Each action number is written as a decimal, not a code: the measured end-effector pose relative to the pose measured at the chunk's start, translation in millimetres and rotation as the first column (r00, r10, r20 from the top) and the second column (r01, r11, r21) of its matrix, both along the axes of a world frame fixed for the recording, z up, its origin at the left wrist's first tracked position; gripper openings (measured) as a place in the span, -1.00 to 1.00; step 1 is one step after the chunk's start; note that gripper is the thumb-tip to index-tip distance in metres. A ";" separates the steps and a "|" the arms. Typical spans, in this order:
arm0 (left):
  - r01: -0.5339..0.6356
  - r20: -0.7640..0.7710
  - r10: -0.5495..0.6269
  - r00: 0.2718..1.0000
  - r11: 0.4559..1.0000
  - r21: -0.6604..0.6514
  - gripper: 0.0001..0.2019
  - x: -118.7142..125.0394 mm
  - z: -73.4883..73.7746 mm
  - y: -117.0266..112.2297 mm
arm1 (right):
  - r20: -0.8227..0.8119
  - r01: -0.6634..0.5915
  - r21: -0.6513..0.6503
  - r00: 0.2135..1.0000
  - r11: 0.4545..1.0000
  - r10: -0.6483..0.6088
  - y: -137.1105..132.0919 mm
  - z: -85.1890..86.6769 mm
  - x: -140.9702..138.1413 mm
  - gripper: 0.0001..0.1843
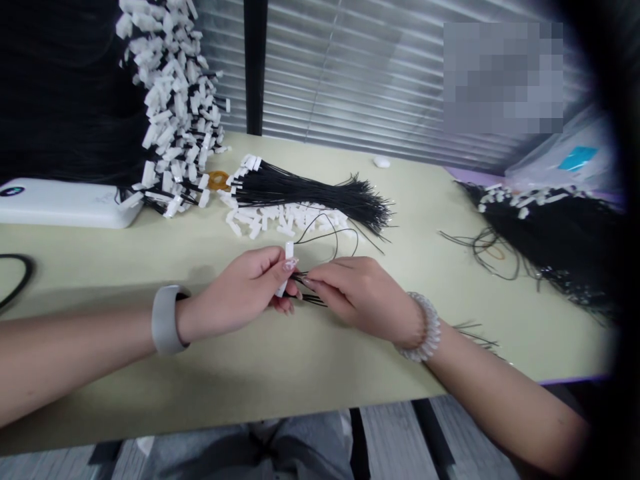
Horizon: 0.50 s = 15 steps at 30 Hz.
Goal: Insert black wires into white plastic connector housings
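Plain white marks the pinched connector housing (289, 251), the heaped connectors (165, 100) and the power bank (70, 205), which bears a black oval, while solid black runs through the pinched wires (314, 300), the middle wire bundle (320, 192) and the right-hand wire bundle (565, 240). The tabletop (200, 393) is pale yellow-green, the rubber bands (218, 176) amber, the wristband (167, 320) light grey and the coiled bracelet (429, 327) a translucent whitish grey, ribbed all round. Horizontal slats stripe the grey blinds (360, 87), the post (254, 67) is black, the clear plastic bag (555, 147) carries a bright blue patch (579, 159), and the grey floorboards (395, 433) show fine streaks.
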<state>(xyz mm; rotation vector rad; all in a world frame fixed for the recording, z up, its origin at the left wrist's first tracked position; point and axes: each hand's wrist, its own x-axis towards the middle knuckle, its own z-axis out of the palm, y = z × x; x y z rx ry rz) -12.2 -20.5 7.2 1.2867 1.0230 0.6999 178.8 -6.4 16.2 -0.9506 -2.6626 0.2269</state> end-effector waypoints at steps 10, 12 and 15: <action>-0.024 -0.032 0.024 0.999 1.000 0.000 -0.74 1.1 0.9 0.0 | 0.072 0.117 0.128 0.989 0.985 -0.127 8.6 9.9 10.4 -0.80; -0.040 -0.018 0.039 0.999 0.999 -0.023 -0.74 1.2 -0.1 0.1 | -0.034 0.269 0.162 0.963 0.949 -0.267 18.7 16.7 27.0 -0.84; -0.044 -0.005 0.044 0.999 0.998 -0.034 -0.74 1.2 -1.2 0.1 | -0.372 0.545 0.141 0.803 0.827 -0.466 36.4 24.9 55.9 -0.86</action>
